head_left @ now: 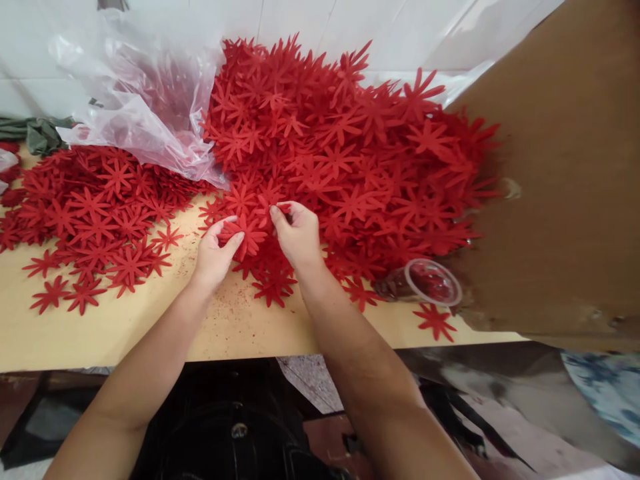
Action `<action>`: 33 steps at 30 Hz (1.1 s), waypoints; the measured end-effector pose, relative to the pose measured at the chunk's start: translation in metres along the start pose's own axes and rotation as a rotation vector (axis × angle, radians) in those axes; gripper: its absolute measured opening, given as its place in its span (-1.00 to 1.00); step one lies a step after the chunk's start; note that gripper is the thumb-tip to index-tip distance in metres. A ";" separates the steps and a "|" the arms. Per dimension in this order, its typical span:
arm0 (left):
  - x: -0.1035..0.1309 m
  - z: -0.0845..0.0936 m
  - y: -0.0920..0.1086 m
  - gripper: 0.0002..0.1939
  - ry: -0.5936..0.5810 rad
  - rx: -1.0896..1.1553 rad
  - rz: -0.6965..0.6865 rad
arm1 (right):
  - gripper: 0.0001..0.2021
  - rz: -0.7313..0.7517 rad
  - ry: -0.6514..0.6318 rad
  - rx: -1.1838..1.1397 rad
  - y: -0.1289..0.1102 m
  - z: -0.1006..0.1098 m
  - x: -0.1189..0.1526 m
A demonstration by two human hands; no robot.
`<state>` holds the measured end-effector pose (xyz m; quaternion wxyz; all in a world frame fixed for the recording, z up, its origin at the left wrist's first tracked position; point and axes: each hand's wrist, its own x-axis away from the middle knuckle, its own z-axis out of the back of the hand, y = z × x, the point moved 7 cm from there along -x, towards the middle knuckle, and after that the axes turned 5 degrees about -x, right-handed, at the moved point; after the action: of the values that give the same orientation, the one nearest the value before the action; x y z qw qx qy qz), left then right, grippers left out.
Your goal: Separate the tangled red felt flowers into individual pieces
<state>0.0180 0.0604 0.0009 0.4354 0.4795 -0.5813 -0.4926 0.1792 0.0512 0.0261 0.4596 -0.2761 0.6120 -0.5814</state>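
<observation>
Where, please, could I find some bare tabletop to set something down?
Bare table shows along the front edge below the smaller flower pile, and, bar some red crumbs, between the forearms. It's crowded under the larger flower pile.

Seen from my remote post: pale, glossy wall [400, 33], thin seams dividing it, rises behind tabletop [235, 337]. Tabletop light yellow, front edge crossing most of view. Tall brown panel [565, 167], cardboard-like, stands at right end. Below front edge I make out speckled grey floor [313, 381] in narrow gap. Lower right darker, blurred, with blue-and-white patterned cloth [605, 387]. Light soft, brightest on wall.
</observation>
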 end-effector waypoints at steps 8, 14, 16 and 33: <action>-0.001 0.000 0.003 -0.73 0.051 -0.023 -0.020 | -0.30 0.157 0.004 0.128 -0.013 0.001 0.010; 0.000 0.001 0.000 -0.80 0.051 0.024 0.023 | -0.71 0.087 -0.294 0.127 -0.020 -0.030 0.028; 0.002 0.001 0.002 -0.76 0.034 0.017 0.032 | -0.70 0.043 -0.236 0.065 -0.015 -0.027 0.026; -0.003 0.006 0.003 -0.89 0.090 -0.007 -0.017 | -0.68 0.029 -0.321 0.087 -0.019 -0.029 0.025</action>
<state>0.0124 0.0647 0.0030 0.4584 0.5047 -0.5553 -0.4762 0.1395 0.0390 0.0357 0.5713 -0.3368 0.5088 -0.5490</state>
